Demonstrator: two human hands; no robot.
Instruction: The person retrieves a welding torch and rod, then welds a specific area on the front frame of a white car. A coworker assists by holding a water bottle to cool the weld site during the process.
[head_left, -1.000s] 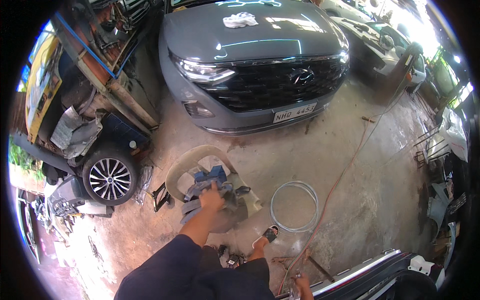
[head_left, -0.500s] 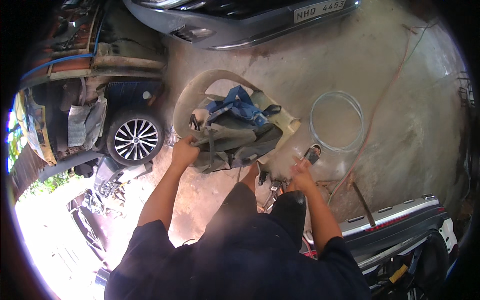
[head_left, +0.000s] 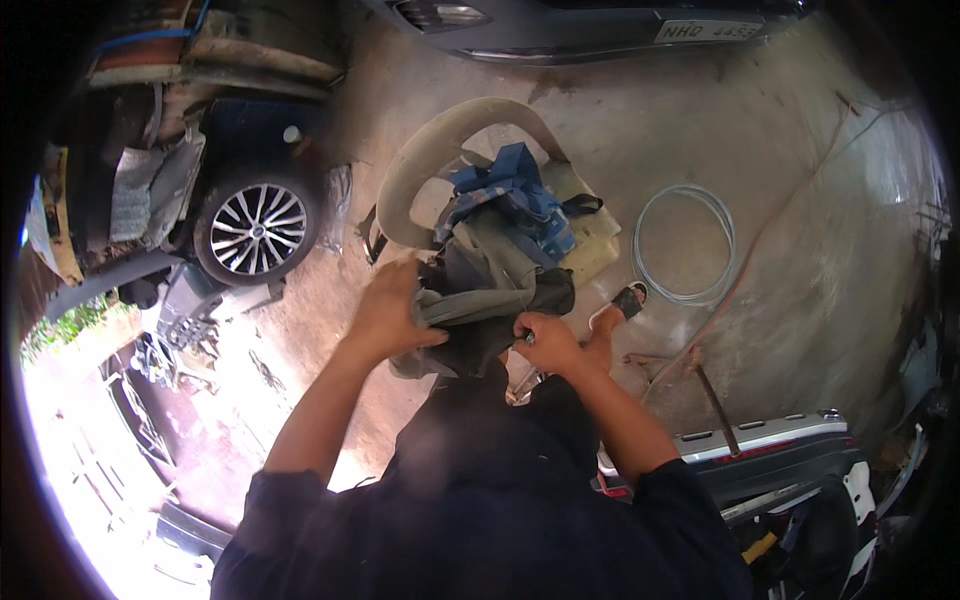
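Touching the gray bag [head_left: 490,265] from both sides, the two hands sit at its near end, close to the person's lap. The left hand [head_left: 385,318] is at the bag's left edge, with its thumb stretched away from the fingers, so that grip looks wide. The right hand [head_left: 552,345] is at the bag's near right edge, with finger and thumb pinched close together on a small bit of it. The bag's middle lies up and to the right of the left hand, and up and to the left of the right hand. A long fold in it runs across from the left hand, going up a little to the right. Both hands are about as near to the bag as each other. A bundle of blue cloth [head_left: 515,195] lies past the hands, on the far end of the bag, and the pale chair [head_left: 420,145] is under them both. A ring of wire [head_left: 640,250] is on the floor to the right of the right hand. Some left fingertips are blurry or behind the cloth. I cannot tell if the right hand pinches a zip or just cloth. The bag's inside is too dark to see.
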